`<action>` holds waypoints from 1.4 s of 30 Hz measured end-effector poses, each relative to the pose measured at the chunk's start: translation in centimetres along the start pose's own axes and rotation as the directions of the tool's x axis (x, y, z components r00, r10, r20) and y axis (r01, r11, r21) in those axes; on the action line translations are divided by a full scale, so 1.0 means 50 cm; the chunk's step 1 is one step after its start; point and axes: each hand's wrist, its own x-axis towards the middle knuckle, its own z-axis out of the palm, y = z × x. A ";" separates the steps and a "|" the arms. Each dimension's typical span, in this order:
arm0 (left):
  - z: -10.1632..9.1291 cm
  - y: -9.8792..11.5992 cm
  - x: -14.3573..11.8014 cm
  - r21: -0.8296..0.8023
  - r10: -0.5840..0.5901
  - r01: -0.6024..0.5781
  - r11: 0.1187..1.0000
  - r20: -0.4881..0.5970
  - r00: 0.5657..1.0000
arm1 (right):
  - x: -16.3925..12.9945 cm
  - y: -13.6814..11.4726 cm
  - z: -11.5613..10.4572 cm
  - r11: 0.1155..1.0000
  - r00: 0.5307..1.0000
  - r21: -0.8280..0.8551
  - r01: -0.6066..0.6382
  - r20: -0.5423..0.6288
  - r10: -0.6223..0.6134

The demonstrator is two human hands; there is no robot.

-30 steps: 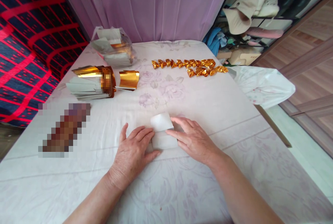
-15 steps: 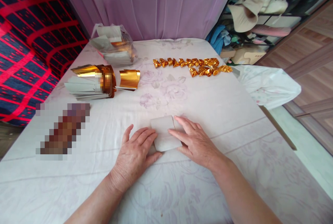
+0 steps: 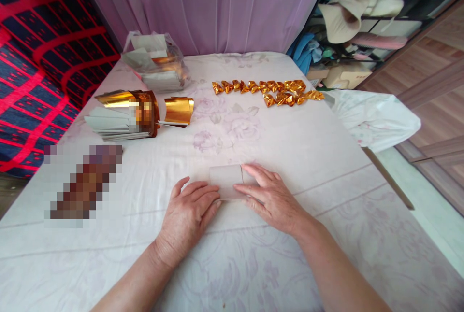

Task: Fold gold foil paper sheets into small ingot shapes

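Note:
A small white sheet of paper (image 3: 226, 180), folded flat, lies on the white flowered tablecloth (image 3: 290, 148) in front of me. My left hand (image 3: 188, 213) presses its fingertips on the paper's near left edge. My right hand (image 3: 270, 196) lies flat over the paper's right side, fingers pointing left. Both hands hold the paper down on the table. Only a narrow strip of the paper shows between them.
A stack of gold and white paper sheets (image 3: 125, 115) lies at the left, a clear bag of more sheets (image 3: 155, 63) behind it. Several folded gold paper pieces (image 3: 268, 91) sit in a row at the back. A white plastic bag (image 3: 373, 116) hangs off the right edge.
The paper's far flap has been folded down toward me, so the paper looks shorter and flatter. Both hands have stayed on it, shifting slightly.

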 end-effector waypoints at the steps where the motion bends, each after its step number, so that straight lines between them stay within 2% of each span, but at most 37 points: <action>1: 0.001 0.000 0.001 -0.008 -0.017 0.017 1.000 -0.002 1.000 | 0.000 0.001 0.004 1.000 1.000 0.013 -0.008 -0.025 0.009; 7: 0.004 0.001 0.011 -0.047 -0.088 0.088 0.995 -0.006 0.996 | 0.008 -0.004 0.031 0.991 0.979 0.116 -0.073 -0.182 0.094; 13: 0.008 -0.002 0.019 -0.115 -0.131 0.131 0.985 0.014 0.991 | 0.014 -0.015 0.039 0.977 0.954 0.190 -0.098 -0.263 0.147; 23: 0.020 -0.004 0.020 -0.084 -0.161 0.158 0.984 -0.031 0.987 | 0.019 -0.020 0.051 0.978 0.934 0.148 -0.149 -0.305 0.189; 26: 0.024 -0.005 0.019 -0.049 -0.159 0.156 0.987 -0.075 0.984 | 0.020 -0.021 0.054 0.978 0.932 0.137 -0.157 -0.307 0.193; 29: 0.023 -0.002 0.015 -0.003 -0.120 0.121 0.993 -0.156 0.980 | 0.021 -0.020 0.059 0.980 0.928 0.123 -0.155 -0.322 0.188; 32: 0.018 0.010 0.009 0.065 -0.004 0.017 0.998 -0.191 0.981 | 0.021 -0.019 0.063 0.983 0.921 0.116 -0.142 -0.347 0.174; 36: 0.018 0.029 -0.001 0.105 0.180 -0.170 0.980 -0.099 0.979 | 0.023 -0.020 0.064 0.982 0.921 0.118 -0.146 -0.346 0.178; 42: 0.032 0.031 -0.015 0.123 0.197 -0.194 0.973 -0.006 0.980 | 0.024 -0.022 0.061 0.980 0.920 0.116 -0.160 -0.343 0.191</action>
